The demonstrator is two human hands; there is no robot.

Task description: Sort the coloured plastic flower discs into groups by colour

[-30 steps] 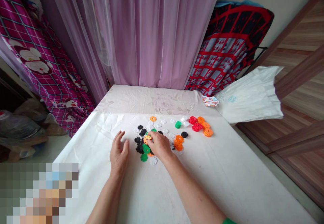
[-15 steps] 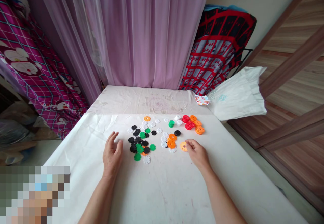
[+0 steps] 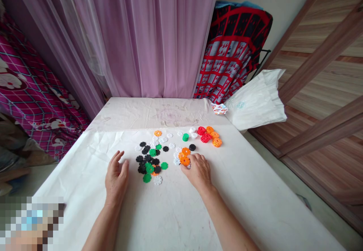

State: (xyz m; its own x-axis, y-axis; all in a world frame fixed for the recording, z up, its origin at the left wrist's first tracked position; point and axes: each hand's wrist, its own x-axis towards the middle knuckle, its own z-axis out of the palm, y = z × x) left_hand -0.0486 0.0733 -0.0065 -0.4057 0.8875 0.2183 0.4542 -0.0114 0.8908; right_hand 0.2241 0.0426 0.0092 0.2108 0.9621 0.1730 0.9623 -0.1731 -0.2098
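My right hand (image 3: pixel 200 171) reaches over a small group of plastic snowflake discs, its fingers closed at the edge of the orange snowflake discs (image 3: pixel 185 160). The fingertips are partly hidden, so how many discs they grip cannot be seen. White snowflake discs (image 3: pixel 176 161) lie just beside these. My left hand (image 3: pixel 117 173) rests at the left with fingers apart and nothing in it. Closest to it is a loose pile of black discs (image 3: pixel 141 168) mixed with green discs (image 3: pixel 149 168). A single white disc (image 3: pixel 158 180) lies at the pile's near edge.
Farther back stand red discs (image 3: pixel 205 137), stacked orange discs (image 3: pixel 217 142), a green stack (image 3: pixel 185 137) and a black stack (image 3: pixel 192 147). A patterned paper box (image 3: pixel 219 109) and a white bag (image 3: pixel 255 101) are at the table's (image 3: pixel 164 220) far right edge.
My right hand has moved left, from holding one orange disc apart from the group to the orange discs themselves. My left hand stays open beside the pile. The view has shifted slightly.
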